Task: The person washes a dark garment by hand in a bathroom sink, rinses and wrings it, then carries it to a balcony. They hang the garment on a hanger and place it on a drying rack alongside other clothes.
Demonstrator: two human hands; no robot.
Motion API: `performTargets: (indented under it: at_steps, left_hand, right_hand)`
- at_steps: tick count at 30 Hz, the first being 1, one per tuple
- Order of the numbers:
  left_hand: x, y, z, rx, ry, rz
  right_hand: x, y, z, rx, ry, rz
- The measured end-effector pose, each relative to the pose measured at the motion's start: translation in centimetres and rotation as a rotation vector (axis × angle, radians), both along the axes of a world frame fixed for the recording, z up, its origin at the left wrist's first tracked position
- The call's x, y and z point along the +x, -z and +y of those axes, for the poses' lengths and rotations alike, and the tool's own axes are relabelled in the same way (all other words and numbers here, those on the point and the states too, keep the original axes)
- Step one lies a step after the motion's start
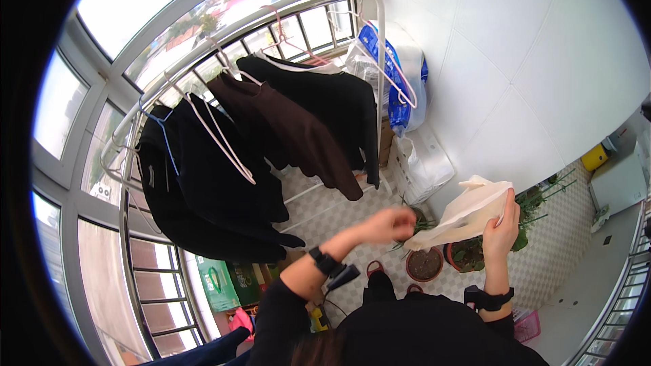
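Note:
My right hand [501, 223] is closed on the edge of a cream-coloured cloth [468, 216], which hangs out to the left of it. Near the cloth's lower left corner, my left hand [394, 225] is blurred, with its fingers curled; whether it touches the cloth or holds anything cannot be made out. To the left stands a white metal clothes rack [379, 5]. On it hang a dark brown garment [290, 127], a black top [330, 104] and more black clothes [218, 173]. A pink-white hanger [399, 81] without clothes hangs at the rack's right end.
Potted plants stand on the checked floor before me, among them a round pot of soil [424, 264]. Plastic-wrapped packs [407, 71] and a white box [422, 162] line the tiled wall [508, 61]. Green cartons [218, 282] lie at lower left, by the barred window.

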State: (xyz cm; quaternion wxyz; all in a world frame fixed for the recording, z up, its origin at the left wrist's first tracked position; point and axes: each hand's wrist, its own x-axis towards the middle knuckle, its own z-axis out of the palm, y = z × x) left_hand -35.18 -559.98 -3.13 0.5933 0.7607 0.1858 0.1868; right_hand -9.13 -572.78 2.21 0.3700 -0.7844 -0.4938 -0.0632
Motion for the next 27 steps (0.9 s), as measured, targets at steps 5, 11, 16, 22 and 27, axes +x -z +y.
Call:
performTargets:
  at_steps: [5,11,16,22,27]
  left_hand:
    - [6.3,-5.1,14.1,0.324,-0.951,-0.319]
    - [11.3,-5.4,26.9,0.110,-1.068,-0.329]
    - [8.7,-7.4,25.8,0.154,-1.194,-0.318]
    - [0.7,-21.8,17.2,0.650,-1.260,-0.100]
    - [-3.2,-36.9,8.5,0.999,-1.380,-0.035]
  right_hand:
    - [-0.3,-1.5,-2.7,-0.015,-0.023,-0.111]
    - [1.5,-3.2,-5.3,0.036,-0.111,-0.143]
    - [3.0,-3.5,-5.7,-0.017,-0.139,0.040]
    - [5.0,1.2,-4.7,-0.106,-0.288,-0.133]
    - [7.0,2.0,-6.1,-0.002,-0.568,-0.366]
